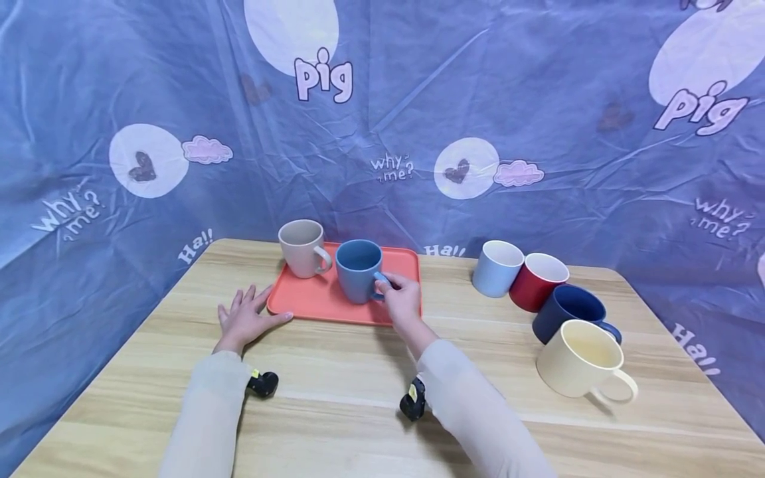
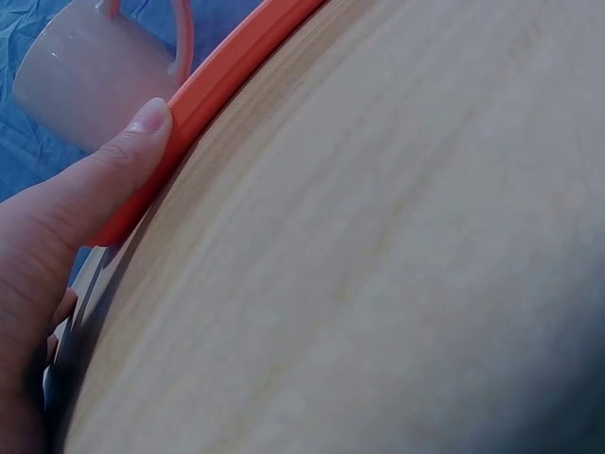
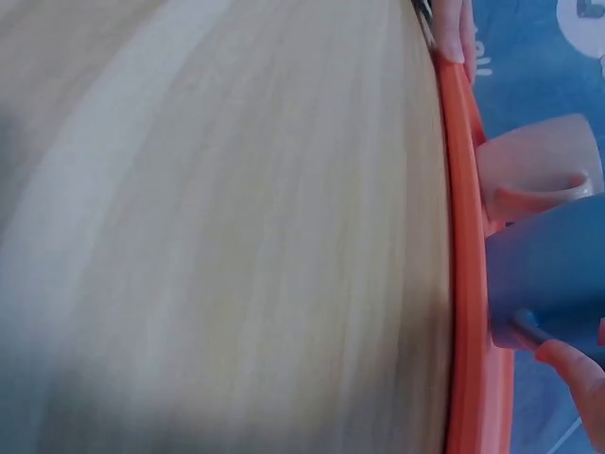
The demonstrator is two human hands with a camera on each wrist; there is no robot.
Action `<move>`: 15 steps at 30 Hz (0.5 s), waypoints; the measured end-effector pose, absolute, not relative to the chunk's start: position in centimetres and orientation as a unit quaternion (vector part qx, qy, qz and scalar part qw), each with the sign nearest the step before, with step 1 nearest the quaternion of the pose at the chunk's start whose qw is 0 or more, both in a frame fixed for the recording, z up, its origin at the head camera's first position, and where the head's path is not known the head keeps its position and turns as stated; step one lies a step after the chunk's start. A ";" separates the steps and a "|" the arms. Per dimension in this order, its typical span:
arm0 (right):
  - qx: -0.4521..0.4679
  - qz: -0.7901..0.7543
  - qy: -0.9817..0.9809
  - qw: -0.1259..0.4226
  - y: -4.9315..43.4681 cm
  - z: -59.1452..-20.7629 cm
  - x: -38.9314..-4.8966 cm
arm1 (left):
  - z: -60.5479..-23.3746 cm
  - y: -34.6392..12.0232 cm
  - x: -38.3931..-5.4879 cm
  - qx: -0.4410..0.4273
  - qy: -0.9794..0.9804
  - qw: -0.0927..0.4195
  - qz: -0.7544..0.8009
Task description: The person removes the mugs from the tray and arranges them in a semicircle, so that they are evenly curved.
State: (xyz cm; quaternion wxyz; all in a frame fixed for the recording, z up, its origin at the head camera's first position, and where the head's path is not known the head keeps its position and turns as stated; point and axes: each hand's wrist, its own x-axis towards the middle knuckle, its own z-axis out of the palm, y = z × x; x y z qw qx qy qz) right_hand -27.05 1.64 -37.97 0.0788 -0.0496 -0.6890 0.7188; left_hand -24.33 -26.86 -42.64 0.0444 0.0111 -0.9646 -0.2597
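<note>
My right hand (image 1: 402, 300) pinches the handle of a blue mug (image 1: 356, 271), which stands on a coral-red tray (image 1: 311, 299). In the right wrist view the blue mug (image 3: 548, 274) sits just inside the tray's rim (image 3: 463, 284). A light grey mug (image 1: 301, 249) stands at the tray's left back, its handle turned right. My left hand (image 1: 244, 322) lies with spread fingers at the tray's front left corner. Its thumb rests on the rim, as the left wrist view shows with the thumb (image 2: 142, 132) against the tray edge (image 2: 203, 90).
To the right on the wooden table (image 1: 335, 398) stand a light blue mug (image 1: 496, 271), a red mug (image 1: 534, 285), a navy mug (image 1: 558, 315) and a cream mug (image 1: 574, 365), close together. A blue printed cloth (image 1: 370, 133) hangs behind the table.
</note>
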 end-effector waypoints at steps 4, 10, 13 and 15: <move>-0.046 0.735 -0.673 0.064 2.3 -37.2 -26.1 | -42.5 -26.8 -24.3 0.011 -0.965 0.043 -0.260; -0.039 0.739 -0.670 0.061 3.9 -35.7 -24.2 | -42.7 -26.8 -24.4 0.012 -0.966 0.042 -0.255; -0.006 0.749 -0.659 0.067 5.3 -36.4 -24.3 | -42.9 -26.8 -24.4 0.013 -0.966 0.038 -0.257; 0.010 0.752 -0.655 0.073 6.2 -36.0 -23.7 | -42.9 -26.9 -24.4 0.014 -0.965 0.039 -0.259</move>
